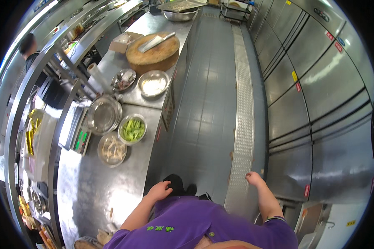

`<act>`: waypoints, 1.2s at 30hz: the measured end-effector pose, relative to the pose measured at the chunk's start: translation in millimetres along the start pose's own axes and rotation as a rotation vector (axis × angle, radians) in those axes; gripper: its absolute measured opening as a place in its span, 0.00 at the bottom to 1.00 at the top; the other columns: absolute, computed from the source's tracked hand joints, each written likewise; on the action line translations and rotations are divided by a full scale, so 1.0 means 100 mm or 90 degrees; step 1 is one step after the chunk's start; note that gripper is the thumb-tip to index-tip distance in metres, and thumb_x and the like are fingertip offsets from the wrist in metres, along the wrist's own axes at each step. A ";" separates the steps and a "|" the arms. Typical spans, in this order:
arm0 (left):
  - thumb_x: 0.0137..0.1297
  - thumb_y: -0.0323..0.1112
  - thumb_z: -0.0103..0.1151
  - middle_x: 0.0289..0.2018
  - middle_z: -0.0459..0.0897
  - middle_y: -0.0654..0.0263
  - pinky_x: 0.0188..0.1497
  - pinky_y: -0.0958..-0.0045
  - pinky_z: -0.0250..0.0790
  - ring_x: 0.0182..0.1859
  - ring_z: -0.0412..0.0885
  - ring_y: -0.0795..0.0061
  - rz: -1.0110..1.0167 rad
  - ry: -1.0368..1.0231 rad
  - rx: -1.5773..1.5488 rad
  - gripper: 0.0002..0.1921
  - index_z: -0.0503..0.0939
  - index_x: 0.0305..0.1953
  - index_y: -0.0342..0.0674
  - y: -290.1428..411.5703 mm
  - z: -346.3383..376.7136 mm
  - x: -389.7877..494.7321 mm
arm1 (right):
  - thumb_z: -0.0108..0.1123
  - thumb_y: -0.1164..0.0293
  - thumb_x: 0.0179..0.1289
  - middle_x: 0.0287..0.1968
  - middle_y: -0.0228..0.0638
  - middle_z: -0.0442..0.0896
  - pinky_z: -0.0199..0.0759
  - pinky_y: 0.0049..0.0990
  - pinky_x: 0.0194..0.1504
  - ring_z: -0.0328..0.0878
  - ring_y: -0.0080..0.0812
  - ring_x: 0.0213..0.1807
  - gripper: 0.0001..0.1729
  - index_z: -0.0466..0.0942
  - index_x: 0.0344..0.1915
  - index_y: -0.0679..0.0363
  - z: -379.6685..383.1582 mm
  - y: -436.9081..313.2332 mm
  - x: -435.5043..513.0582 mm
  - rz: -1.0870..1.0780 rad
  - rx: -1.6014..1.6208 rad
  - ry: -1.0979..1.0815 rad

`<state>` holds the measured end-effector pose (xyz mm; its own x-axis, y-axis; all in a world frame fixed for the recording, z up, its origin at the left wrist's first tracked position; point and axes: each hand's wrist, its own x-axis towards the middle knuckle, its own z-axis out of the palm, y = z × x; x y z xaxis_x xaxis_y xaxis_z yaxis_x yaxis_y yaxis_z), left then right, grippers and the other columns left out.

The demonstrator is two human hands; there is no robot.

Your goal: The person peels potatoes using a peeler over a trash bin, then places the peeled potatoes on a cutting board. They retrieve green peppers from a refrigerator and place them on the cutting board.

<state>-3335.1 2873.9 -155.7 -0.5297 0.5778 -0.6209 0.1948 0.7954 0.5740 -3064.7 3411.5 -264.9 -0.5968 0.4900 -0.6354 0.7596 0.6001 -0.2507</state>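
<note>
My left hand (pixel 160 190) hangs near the steel counter's edge, its fingers loosely bent and nothing in them. Over the floor on the other side, my right hand (pixel 254 178) is held away from my body, loosely curled and empty. The nearest bowls on the counter (pixel 134 174) are a clear bowl of pale strips (pixel 112 150) and a metal bowl of cut green vegetable (pixel 132 129). Behind them stand stacked steel bowls (pixel 104 114) beside a digital scale (pixel 82 140) with a lit green display.
A cleaver (pixel 155 42) lies on a thick round chopping block (pixel 152 53). Two more metal bowls, one a shiny bowl (pixel 153 83), sit before it. Steel refrigerators (pixel 286 93) line the right of the aisle. A textured metal drain cover (pixel 243 93) runs along the floor. A person (pixel 29 51) stands beyond the shelving.
</note>
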 end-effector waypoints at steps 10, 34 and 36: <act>0.69 0.49 0.57 0.58 0.82 0.48 0.64 0.53 0.74 0.61 0.80 0.47 0.077 0.047 0.123 0.28 0.77 0.66 0.44 1.58 -1.78 3.84 | 0.60 0.62 0.67 0.51 0.48 0.89 0.79 0.38 0.57 0.86 0.47 0.54 0.21 0.85 0.55 0.58 -2.70 -0.53 2.55 -0.005 0.158 0.174; 0.69 0.41 0.55 0.49 0.89 0.57 0.61 0.57 0.76 0.57 0.85 0.55 -0.353 -0.242 0.311 0.13 0.89 0.44 0.44 2.49 -4.88 10.23 | 0.56 0.61 0.70 0.54 0.53 0.86 0.76 0.45 0.60 0.82 0.55 0.58 0.21 0.81 0.56 0.61 -9.16 -0.70 10.19 0.009 0.119 0.190; 0.69 0.41 0.56 0.51 0.88 0.54 0.62 0.56 0.75 0.58 0.84 0.53 -0.422 -0.248 0.217 0.14 0.88 0.46 0.43 2.89 -4.95 10.77 | 0.57 0.61 0.70 0.55 0.51 0.86 0.76 0.42 0.61 0.82 0.52 0.59 0.21 0.82 0.57 0.60 -10.06 -1.29 10.89 -0.043 0.163 0.212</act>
<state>-4257.7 3635.6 -394.4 -0.3112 -0.0569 -0.9486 0.2160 0.9679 -0.1289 -4073.0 4503.7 -189.9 -0.6670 0.6574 -0.3507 0.7301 0.4829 -0.4835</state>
